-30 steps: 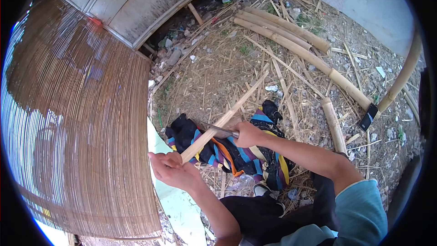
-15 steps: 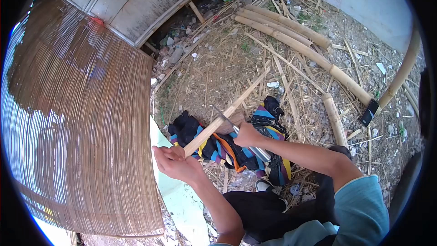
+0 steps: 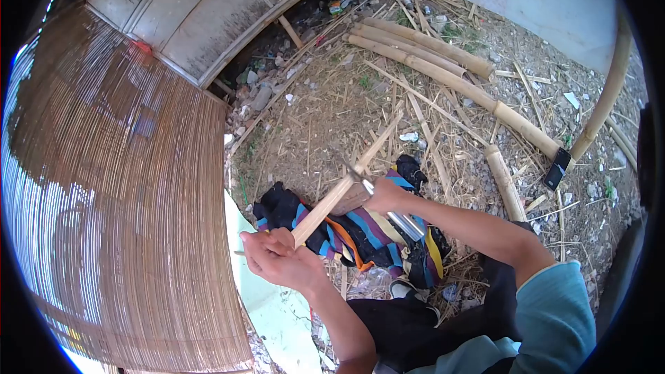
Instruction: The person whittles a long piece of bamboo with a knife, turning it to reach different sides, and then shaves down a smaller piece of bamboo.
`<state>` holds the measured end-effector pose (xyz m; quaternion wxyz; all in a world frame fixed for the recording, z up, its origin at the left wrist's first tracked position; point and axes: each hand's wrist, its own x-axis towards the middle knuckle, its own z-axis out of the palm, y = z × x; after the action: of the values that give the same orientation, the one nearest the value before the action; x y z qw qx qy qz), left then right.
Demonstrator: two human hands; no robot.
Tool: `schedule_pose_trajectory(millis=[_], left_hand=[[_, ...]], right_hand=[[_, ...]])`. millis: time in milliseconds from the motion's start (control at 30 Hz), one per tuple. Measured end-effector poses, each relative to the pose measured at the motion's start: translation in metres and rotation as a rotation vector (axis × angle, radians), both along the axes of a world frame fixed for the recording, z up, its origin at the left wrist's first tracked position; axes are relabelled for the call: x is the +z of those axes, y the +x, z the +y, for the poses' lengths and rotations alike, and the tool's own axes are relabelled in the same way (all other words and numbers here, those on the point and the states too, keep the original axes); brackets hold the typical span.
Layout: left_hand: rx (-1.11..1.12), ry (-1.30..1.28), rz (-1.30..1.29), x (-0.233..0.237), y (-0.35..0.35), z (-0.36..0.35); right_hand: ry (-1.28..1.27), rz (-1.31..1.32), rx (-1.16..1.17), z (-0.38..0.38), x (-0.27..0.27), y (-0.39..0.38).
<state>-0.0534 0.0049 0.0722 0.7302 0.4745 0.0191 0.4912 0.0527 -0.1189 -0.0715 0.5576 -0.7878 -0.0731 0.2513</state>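
A long split bamboo strip (image 3: pixel 332 204) slants up and away from my left hand (image 3: pixel 280 257), whose fingers are wrapped round its near end. My right hand (image 3: pixel 386 197) is closed on a knife with a shiny metal handle (image 3: pixel 407 225). The narrow dark blade (image 3: pixel 356 172) crosses the strip in its far half. Below both hands, a striped cloth (image 3: pixel 377 232) in black, blue, yellow and orange lies bunched on the ground by my shoe (image 3: pixel 402 289). Behind the strip a brownish flat piece (image 3: pixel 353 199) shows in part.
Several bamboo poles (image 3: pixel 443 73) lie at the back right, with a shorter piece (image 3: pixel 504 183) nearer me. A black phone (image 3: pixel 558 169) rests against a pole. A slatted bamboo screen (image 3: pixel 138 235) fills the left side. Straw, splinters and stones cover the ground.
The knife blade has slid along the bamboo strip toward its far end. My left hand still grips the near end, and the whole view has shifted slightly.
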Motion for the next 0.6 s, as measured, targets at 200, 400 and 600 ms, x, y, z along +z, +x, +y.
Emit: schedule_pose_trajectory(millis=[200,400,600], left_hand=[[-0.005,0.01,0.011,0.002,-0.001,0.003],[0.051,-0.071,-0.003,0.003,0.001,0.0],[-0.047,0.035,-0.074,0.003,0.001,-0.011]], right_hand=[[0.14,-0.412,0.123,0.022,0.013,-0.033],[-0.18,-0.102,0.024,-0.011,-0.027,0.026],[0.143,-0.44,0.153,0.007,0.031,-0.034]])
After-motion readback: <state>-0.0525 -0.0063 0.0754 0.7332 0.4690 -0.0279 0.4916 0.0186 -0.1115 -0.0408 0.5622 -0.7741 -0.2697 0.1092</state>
